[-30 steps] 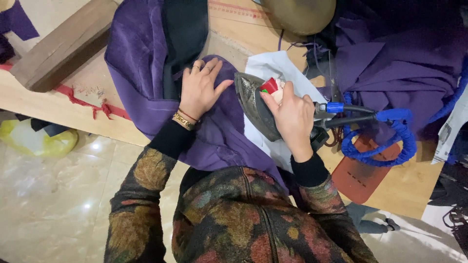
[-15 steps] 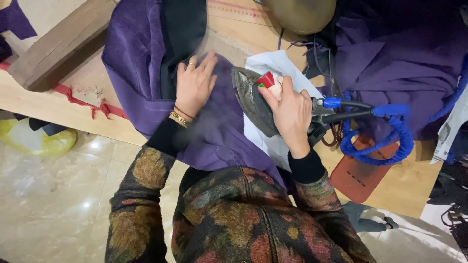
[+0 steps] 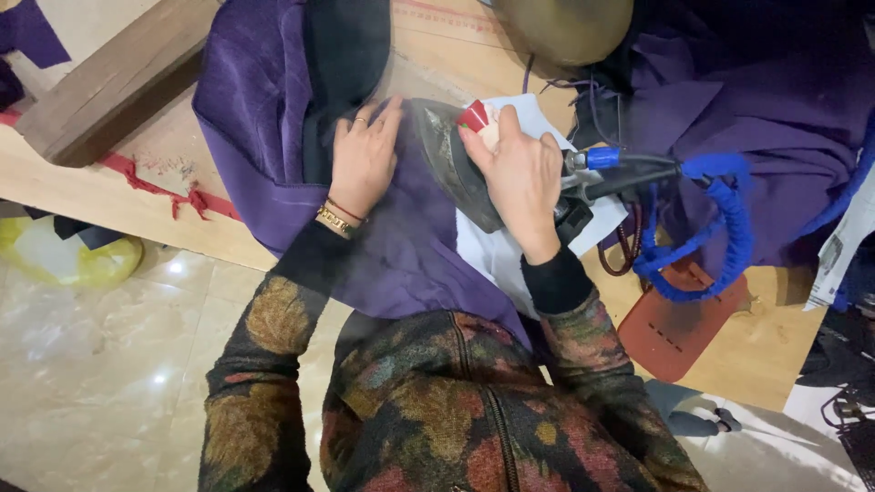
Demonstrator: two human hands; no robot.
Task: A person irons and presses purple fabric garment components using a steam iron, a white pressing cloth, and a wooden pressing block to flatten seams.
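My right hand (image 3: 519, 169) grips the handle of a steam iron (image 3: 460, 164), whose grey soleplate is tilted on its side above a white cloth (image 3: 497, 251). My left hand (image 3: 363, 157) lies flat, fingers spread, on a purple garment (image 3: 273, 118) spread over the wooden table (image 3: 766, 351). A black lining piece (image 3: 342, 55) lies on the garment just beyond my left fingers. A blue wrapped hose (image 3: 720, 219) runs from the back of the iron to the right. Thin steam hangs around the iron.
A brown iron rest pad (image 3: 679, 323) lies at the table's near right. More purple fabric (image 3: 766, 100) is heaped at the far right. A wooden block (image 3: 109, 87) sits at far left, a yellow bag (image 3: 55, 255) on the tiled floor below.
The iron in my right hand has moved left, closer to my left hand. My left hand has slid slightly further up the purple garment. Steam has appeared.
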